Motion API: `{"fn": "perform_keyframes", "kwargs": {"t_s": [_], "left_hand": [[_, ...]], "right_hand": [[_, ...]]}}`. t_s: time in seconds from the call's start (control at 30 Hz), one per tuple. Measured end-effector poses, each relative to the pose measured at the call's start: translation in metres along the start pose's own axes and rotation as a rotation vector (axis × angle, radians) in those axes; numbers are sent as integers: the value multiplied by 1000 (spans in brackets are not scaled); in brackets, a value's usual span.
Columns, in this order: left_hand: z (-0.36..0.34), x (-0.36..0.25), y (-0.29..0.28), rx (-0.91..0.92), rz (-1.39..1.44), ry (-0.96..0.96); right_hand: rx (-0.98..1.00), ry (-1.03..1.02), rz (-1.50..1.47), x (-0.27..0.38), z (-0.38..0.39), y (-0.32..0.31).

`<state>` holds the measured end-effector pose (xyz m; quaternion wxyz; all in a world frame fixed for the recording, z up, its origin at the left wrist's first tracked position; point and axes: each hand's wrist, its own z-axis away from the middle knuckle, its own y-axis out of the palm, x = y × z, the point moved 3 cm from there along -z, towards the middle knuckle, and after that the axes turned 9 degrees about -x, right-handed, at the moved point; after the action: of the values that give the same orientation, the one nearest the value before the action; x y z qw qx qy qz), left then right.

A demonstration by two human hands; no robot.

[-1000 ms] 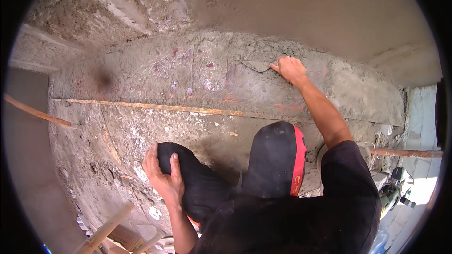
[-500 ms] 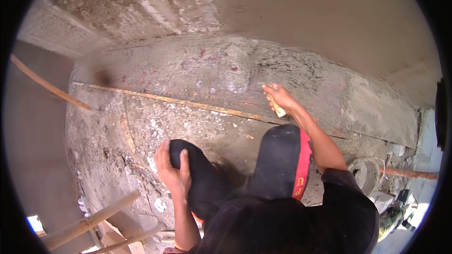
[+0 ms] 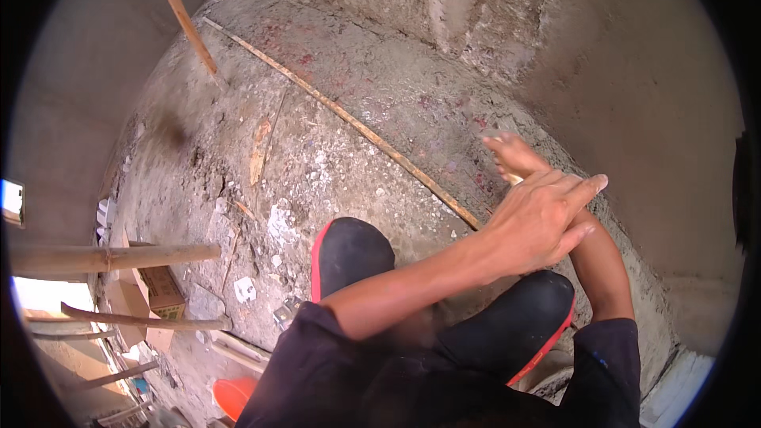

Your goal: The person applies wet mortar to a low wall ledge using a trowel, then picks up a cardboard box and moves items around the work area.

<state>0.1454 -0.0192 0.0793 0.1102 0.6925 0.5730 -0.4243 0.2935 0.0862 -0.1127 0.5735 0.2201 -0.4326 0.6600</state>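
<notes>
1. The long narrow strip (image 3: 341,115), landmark for all places here, runs obliquely across the rough floor (image 3: 317,178); its lower end meets the edge of my left wrist, and I cannot tell whether it continues underneath.

2. My right hand (image 3: 519,157), just right of the strip's lower part, is curled around a tool (image 3: 514,179). Only a bit of its pale handle is distinct; the working end is blurred.

3. My left hand (image 3: 539,222), at the strip's lower end, crosses in front of my right forearm (image 3: 601,265) and hides part of it. Its fingers are extended, the thumb apart, gripping nothing that I can see; whether it touches the forearm I cannot tell.

4. My knees, in black trousers (image 3: 357,250) with red side bands, flank the space below the strip's lower end. Any marking on the bands is illegible.

5. Well left of the strip lies a cardboard box (image 3: 164,287); the print on its side is too small to make out. A thick pole (image 3: 158,256), cut off at the left, passes in front of it.

6. An orange container (image 3: 232,396), well below and left of the strip, is partly covered by my sleeve.

7. A curved stick (image 3: 184,16), cropped above, descends near the strip's upper end. A dark spot (image 3: 170,128) left of the strip is too blurred to identify.
</notes>
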Motion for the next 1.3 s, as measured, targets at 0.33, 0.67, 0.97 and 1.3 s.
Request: {"fn": "perform_keyframes", "kwargs": {"t_s": [0.33,0.67,0.97,1.3], "left_hand": [[12,76,0,-70,163,-393],[13,94,-12,-47,266,-424],[2,97,-36,-82,277,-429],[8,80,-36,-38,230,-431]], "right_hand": [[222,211,-493,-23,-40,162],[-119,149,-383,-12,8,139],[-315,-494,773,26,2,64],[-221,-606,1032,-93,31,68]]}}
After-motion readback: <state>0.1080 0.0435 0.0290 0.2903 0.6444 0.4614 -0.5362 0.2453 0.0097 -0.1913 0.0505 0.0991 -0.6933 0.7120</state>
